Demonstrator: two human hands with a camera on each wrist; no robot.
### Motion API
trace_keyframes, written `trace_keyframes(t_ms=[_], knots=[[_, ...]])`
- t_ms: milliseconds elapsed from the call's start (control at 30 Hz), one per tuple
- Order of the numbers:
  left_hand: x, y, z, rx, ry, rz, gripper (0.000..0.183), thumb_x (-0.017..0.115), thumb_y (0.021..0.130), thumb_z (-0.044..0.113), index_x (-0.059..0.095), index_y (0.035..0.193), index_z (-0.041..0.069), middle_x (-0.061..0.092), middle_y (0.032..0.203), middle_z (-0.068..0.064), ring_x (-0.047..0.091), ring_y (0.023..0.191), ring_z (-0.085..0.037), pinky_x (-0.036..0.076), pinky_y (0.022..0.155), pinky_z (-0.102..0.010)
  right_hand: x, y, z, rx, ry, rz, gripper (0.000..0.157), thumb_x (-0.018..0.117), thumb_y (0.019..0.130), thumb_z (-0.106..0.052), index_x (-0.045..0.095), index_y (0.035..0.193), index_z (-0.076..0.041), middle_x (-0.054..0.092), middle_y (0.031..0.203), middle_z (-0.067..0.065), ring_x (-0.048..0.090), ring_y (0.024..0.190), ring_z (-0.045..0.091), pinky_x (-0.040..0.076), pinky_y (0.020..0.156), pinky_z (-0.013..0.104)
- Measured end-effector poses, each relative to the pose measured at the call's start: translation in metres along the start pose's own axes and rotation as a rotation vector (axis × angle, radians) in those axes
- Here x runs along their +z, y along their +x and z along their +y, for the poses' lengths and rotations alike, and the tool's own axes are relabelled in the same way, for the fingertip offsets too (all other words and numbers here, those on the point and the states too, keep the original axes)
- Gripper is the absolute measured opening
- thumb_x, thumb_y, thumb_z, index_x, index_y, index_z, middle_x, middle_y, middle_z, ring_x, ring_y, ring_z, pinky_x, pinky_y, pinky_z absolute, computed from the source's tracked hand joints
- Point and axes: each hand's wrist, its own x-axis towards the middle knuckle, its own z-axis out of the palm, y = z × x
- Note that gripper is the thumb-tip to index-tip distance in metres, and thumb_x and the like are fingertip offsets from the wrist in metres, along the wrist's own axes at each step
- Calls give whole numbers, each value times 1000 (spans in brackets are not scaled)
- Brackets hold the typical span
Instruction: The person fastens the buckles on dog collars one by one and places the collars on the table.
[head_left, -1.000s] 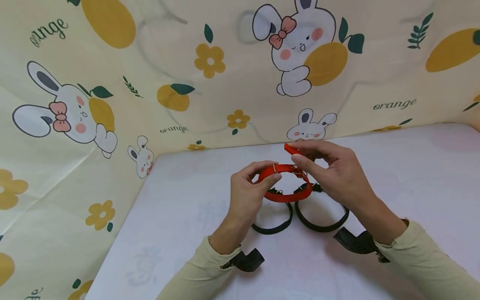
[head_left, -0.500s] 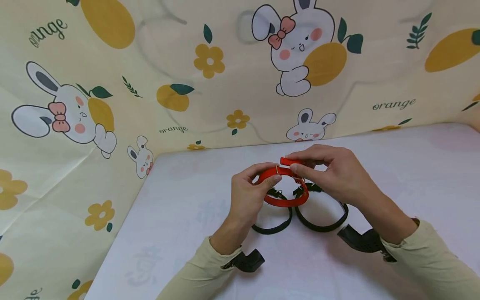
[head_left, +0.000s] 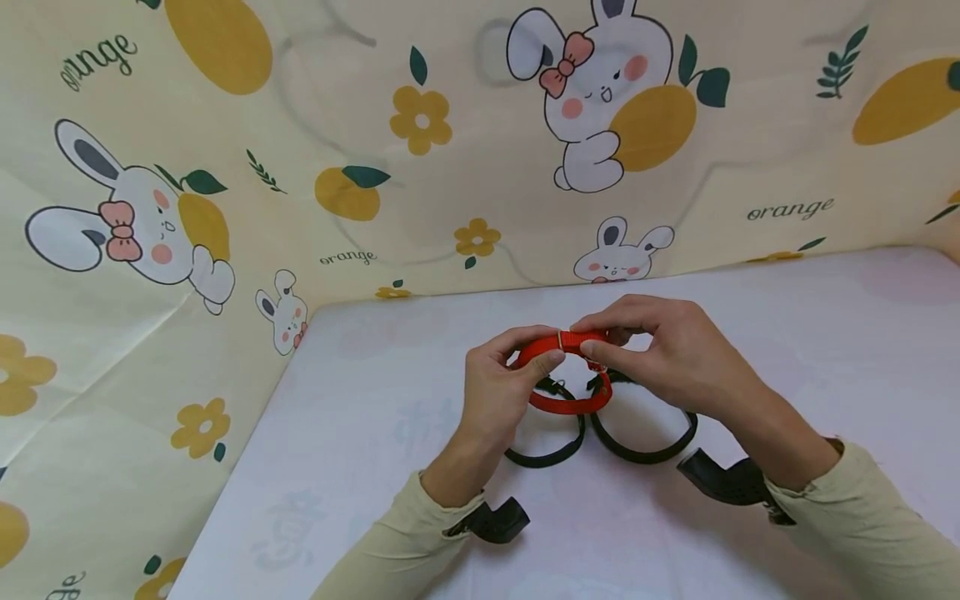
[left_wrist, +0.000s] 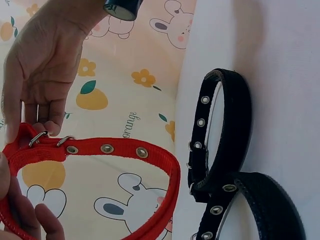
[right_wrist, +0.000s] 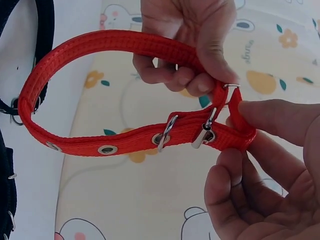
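A red buckled collar (head_left: 566, 406) with metal eyelets is held up in a loop above the table. My left hand (head_left: 495, 383) grips its left side between thumb and fingers, next to a metal keeper loop (right_wrist: 231, 85). With thumb and fingertips, my right hand (head_left: 667, 354) pinches the strap's free end (right_wrist: 241, 117), its tip right at that keeper loop. In the right wrist view the strap passes through the buckle (right_wrist: 202, 136), and a D-ring (right_wrist: 168, 132) sits beside it.
Two black collars lie in rings on the white table (head_left: 375, 500) below the hands, the left one (head_left: 551, 459) beside the right one (head_left: 645, 457). A printed bunny-and-orange cloth (head_left: 450, 183) stands behind and to the left. Dark camera mounts (head_left: 723, 479) hang from both wrists.
My right hand has come down and turned the strap's free end leftward, from above the collar to the keeper loop. My left hand has barely moved, and the collar's lower side dips slightly.
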Motion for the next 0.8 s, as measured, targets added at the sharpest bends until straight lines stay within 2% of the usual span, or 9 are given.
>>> trace_keyframes(t_ms=[200, 533, 800], knots=[[0, -1, 0, 4, 13, 1, 25, 76, 84, 4, 75, 109, 4, 73, 107, -15, 62, 101, -16, 54, 79, -28, 1, -1, 1, -19, 1, -9, 19, 74, 91, -30, 75, 109, -27, 70, 96, -8, 60, 91, 12, 43, 75, 35], [-1, 0, 1, -16, 0, -7, 26, 76, 85, 5, 75, 112, 5, 72, 110, -14, 65, 100, -16, 57, 82, -27, 4, 0, 1, -67, 1, 7, 20, 74, 91, -28, 75, 110, -29, 69, 100, -10, 59, 91, 10, 46, 75, 34], [-3, 0, 1, 29, 16, -51, 27, 70, 92, 9, 70, 118, 4, 69, 114, -14, 61, 103, -17, 54, 83, -29, 5, 2, 1, -23, -9, -19, 31, 73, 91, -36, 72, 120, -25, 68, 104, -3, 57, 95, 20, 48, 71, 33]])
